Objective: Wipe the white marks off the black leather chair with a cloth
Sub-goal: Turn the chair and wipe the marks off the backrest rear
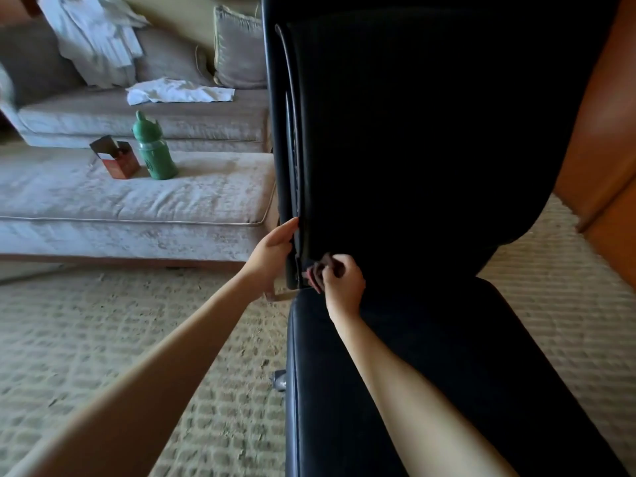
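Observation:
The black leather chair (pixel 430 139) fills the middle and right of the view, its seat (pixel 447 356) running toward me. My left hand (pixel 272 256) grips the left edge of the backrest near its bottom, thumb on the front. My right hand (pixel 342 282) holds a small dark brownish cloth (pixel 318 271) bunched in its fingers and presses it on the lower left corner of the backrest, where it meets the seat. Faint pale specks show along the piped left edge (pixel 295 149). The rest of the leather is too dark for me to make out marks.
A pale grey sofa (pixel 137 201) stands left of the chair, with a green bottle (pixel 155 149) and an open reddish box (pixel 117 158) on it, plus white cloths (pixel 179 91) and cushions behind. Patterned carpet (pixel 172 339) covers the floor. An orange-brown surface (pixel 599 132) rises at the right.

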Tool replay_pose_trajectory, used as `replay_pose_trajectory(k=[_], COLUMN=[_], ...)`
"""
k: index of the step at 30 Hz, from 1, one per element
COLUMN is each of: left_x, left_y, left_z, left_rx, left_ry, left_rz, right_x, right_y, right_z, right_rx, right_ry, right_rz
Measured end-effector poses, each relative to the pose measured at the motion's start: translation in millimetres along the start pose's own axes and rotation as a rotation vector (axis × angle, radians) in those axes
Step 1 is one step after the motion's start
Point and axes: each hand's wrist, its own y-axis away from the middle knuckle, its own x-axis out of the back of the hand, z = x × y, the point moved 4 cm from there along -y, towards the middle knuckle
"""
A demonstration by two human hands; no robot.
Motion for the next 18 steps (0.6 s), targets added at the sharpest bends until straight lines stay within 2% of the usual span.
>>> replay_pose_trajectory(k=[2,3,6,10,14,18], left_x=[-3.9,-5.1,-8.5,-19.3,-45.5,-88.1], left_y=[-0.3,0.0,1.8,10.4,34.2,64.9], left_z=[-1.7,-1.8,1.7,12.6,36.8,54.7], left_rx=[0.005,0.007,0.018,0.071,0.072,0.043], left_ry=[0.009,0.003,0.0,-0.021,-0.093,-0.127], left_rz=[-0.026,-0.032,-0.007,-0.012,0.018,-0.054], right_x=[17.9,18.8,-6.4,2.9,73.1,146.1], right_y=[-8.5,-12.0,-9.4,4.6,-0.4,15.5], right_z=[7.6,2.4,-39.3,-49.4,-32.8,-47.5], right_rx=[-0.108,-0.103,0.105,0.144,0.022,-0.031], right_ry=[-0.049,-0.08,-0.044,-0.035,-0.079,-0.045], right_rz=[0.194,0.229,0.032,-0.237,-0.225,-0.287])
